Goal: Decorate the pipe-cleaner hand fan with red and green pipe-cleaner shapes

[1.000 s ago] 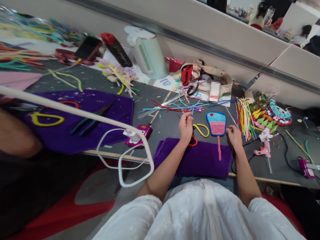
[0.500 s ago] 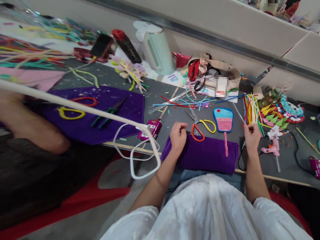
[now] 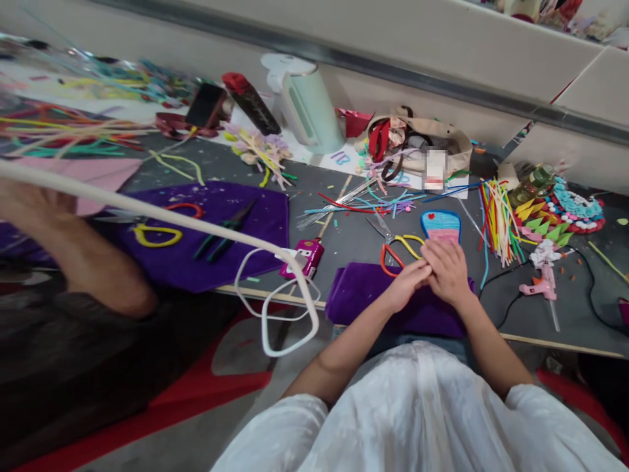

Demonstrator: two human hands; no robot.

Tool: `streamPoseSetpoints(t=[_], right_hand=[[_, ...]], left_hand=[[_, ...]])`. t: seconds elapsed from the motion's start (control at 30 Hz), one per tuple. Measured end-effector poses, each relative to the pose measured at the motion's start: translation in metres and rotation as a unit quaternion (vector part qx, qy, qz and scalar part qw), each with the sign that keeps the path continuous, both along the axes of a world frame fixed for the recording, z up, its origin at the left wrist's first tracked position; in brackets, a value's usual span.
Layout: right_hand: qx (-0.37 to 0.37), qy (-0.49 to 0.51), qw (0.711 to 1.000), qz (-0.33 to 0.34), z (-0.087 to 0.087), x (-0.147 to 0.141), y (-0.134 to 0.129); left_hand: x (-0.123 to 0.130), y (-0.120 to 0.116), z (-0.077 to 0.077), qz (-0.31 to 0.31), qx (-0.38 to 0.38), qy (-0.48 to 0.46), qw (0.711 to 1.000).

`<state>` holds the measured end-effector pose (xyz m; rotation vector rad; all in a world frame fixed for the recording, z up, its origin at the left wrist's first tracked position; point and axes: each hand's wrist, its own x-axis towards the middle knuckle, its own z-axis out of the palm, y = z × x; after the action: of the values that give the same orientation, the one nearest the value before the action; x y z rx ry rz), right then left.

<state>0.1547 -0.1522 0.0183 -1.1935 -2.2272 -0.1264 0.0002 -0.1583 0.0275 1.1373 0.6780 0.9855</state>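
Observation:
In the head view my right hand (image 3: pixel 448 270) lies palm down with its fingers stretched out, over the lower part of a blue and pink fan-shaped piece (image 3: pixel 441 224) with a small red heart. My left hand (image 3: pixel 409 285) meets it from the left, its fingers straight and touching the right hand's fingertips. I see nothing held in either hand. Below both hands is a folded purple cloth (image 3: pixel 358 295). Scissors (image 3: pixel 388 237) with orange and yellow handles lie open just left of the piece, one loop close to my left hand. The piece's pink stick is hidden.
Pipe cleaners (image 3: pixel 501 223) and a pink glue gun (image 3: pixel 543 282) lie to the right. A purple power strip (image 3: pixel 304 259) sits at the table edge, behind a white lamp arm (image 3: pixel 196 219). A kettle (image 3: pixel 314 108) stands at the back. Another person's arm (image 3: pixel 93 262) is at left.
My right hand has moved left from the pipe cleaners and opened out over the fan-shaped piece. My left hand has moved right to meet it. The view has shifted slightly.

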Motion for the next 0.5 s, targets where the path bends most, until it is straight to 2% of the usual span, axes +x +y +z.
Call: streamPoseSetpoints(t=[0.03, 0.07, 0.1, 0.17, 0.23, 0.27, 0.4, 0.47, 0.5], right_hand=[[-0.006, 0.002, 0.999, -0.036, -0.002, 0.013, 0.006], [-0.007, 0.018, 0.997, -0.070, -0.004, 0.028, 0.009], [-0.004, 0.040, 0.994, -0.106, -0.007, 0.043, 0.011], [-0.005, 0.099, 0.976, -0.193, -0.011, 0.071, 0.006], [-0.018, 0.128, 0.956, -0.263, -0.016, 0.094, -0.006], [-0.024, 0.135, 0.949, -0.284, -0.018, 0.103, -0.013], [-0.013, 0.141, 0.929, -0.342, -0.022, 0.126, -0.040], [0.000, 0.148, 0.922, -0.358, -0.022, 0.131, -0.047], [0.004, 0.153, 0.919, -0.363, -0.021, 0.132, -0.050]], left_hand=[[-0.007, 0.007, 0.001, -0.033, 0.020, 0.009, 0.999], [-0.017, 0.018, 0.001, -0.019, 0.057, 0.043, 0.997], [-0.029, 0.033, 0.000, 0.055, 0.099, 0.094, 0.989], [-0.058, 0.068, -0.009, 0.247, 0.137, 0.195, 0.939], [-0.087, 0.105, -0.023, 0.392, 0.107, 0.281, 0.870], [-0.100, 0.121, -0.030, 0.428, 0.087, 0.316, 0.843], [-0.134, 0.168, -0.048, 0.495, 0.026, 0.420, 0.760], [-0.141, 0.182, -0.051, 0.496, 0.003, 0.432, 0.753], [-0.142, 0.188, -0.051, 0.473, 0.011, 0.433, 0.767]])
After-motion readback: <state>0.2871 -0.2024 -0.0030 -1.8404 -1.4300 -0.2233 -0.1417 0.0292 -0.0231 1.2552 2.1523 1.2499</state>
